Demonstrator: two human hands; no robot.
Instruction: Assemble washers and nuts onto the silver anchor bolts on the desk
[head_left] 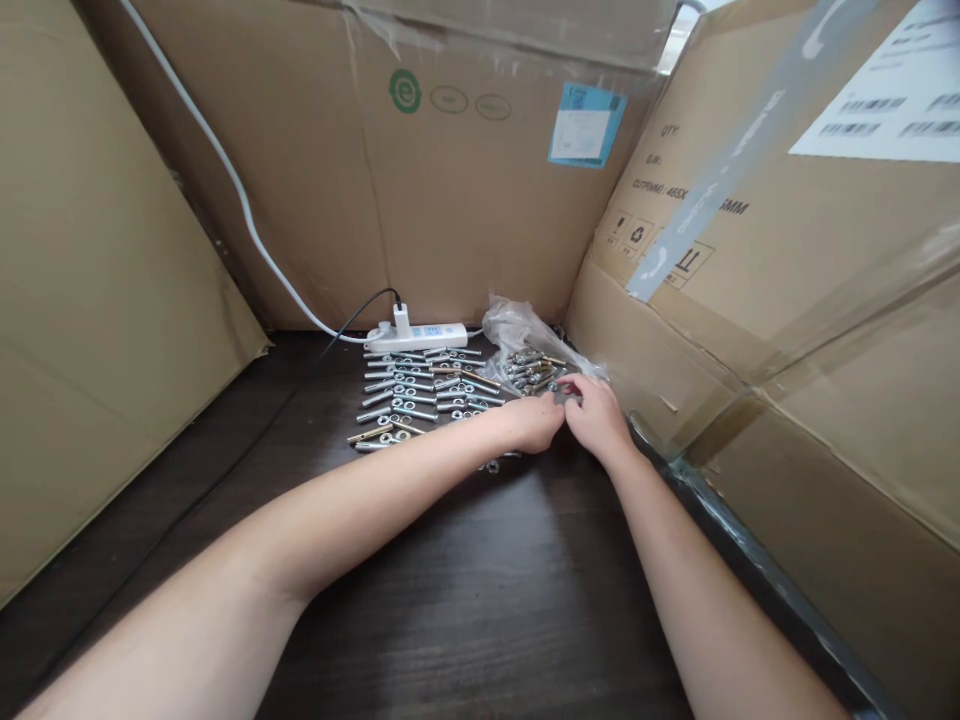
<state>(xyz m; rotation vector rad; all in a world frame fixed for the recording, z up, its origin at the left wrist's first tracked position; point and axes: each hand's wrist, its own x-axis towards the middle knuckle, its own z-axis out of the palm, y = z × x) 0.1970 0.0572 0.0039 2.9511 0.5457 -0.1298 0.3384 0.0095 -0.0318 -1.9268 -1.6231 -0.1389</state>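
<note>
Both my hands meet at the far middle of a dark wooden table (pixel 480 600). My left hand (pixel 534 422) and my right hand (pixel 596 412) have their fingers curled together around a small metal piece between them, too small to make out. Just beyond them lies a clear plastic bag (pixel 517 330) with a heap of metal eye bolts (pixel 532 370) spilling from it. To the left, several eye bolts (pixel 412 395) lie in neat rows on the table.
A white power strip (pixel 416 336) with a plugged charger and a white cable (pixel 225 170) sits behind the rows. Large cardboard boxes wall the table at the left (pixel 90 300), back (pixel 420 180) and right (pixel 810 330).
</note>
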